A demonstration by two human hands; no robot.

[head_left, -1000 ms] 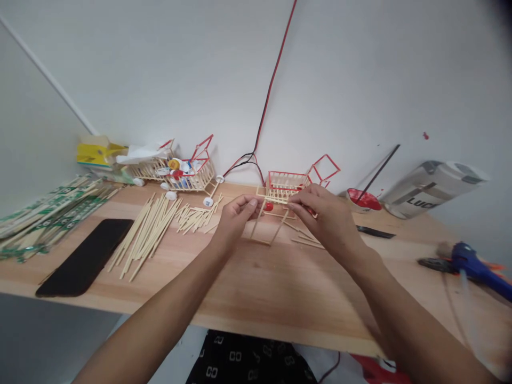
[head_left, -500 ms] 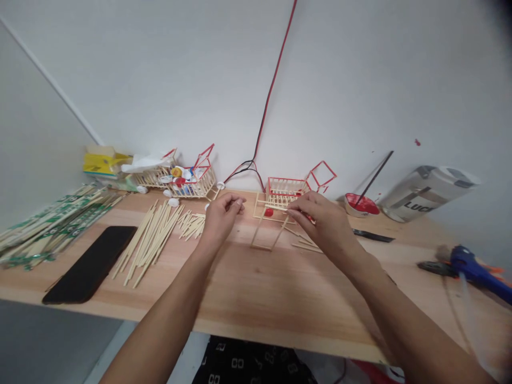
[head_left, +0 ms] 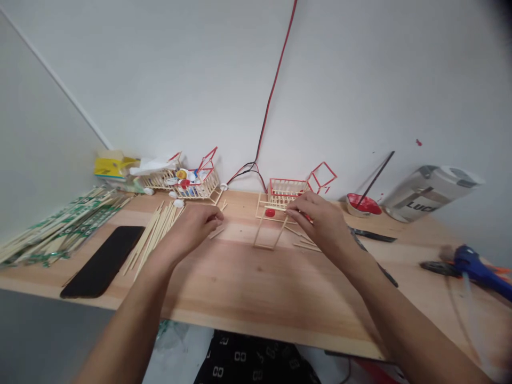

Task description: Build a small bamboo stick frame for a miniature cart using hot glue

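My left hand (head_left: 198, 228) hovers over the short wooden sticks (head_left: 218, 233), its fingers loosely bent with nothing visible between them; it hides most of that pile. Between thumb and fingers, my right hand (head_left: 316, 217) pinches the upper end of a rectangular stick frame (head_left: 264, 246), which stands tilted above the table. Behind the frame lies another flat stick piece with a red round cap (head_left: 270, 212). A small stick-built shopping cart (head_left: 288, 186) with red-painted rims stands against the wall. Several loose sticks (head_left: 306, 244) lie beneath my right hand.
Longer sticks (head_left: 154, 234), a black phone (head_left: 104, 261) and green-wrapped chopsticks (head_left: 76, 224) lie at the left. A filled cart (head_left: 198, 184) stands behind. At the right are a red paint bowl (head_left: 364, 205), a tilted container (head_left: 430, 194), a black blade-like strip (head_left: 374, 235) and a blue glue gun (head_left: 480, 269).
My left hand has moved left and slightly down, from beside the stick frame to over the short sticks. My right hand keeps its hold on the frame. The view has shifted slightly.
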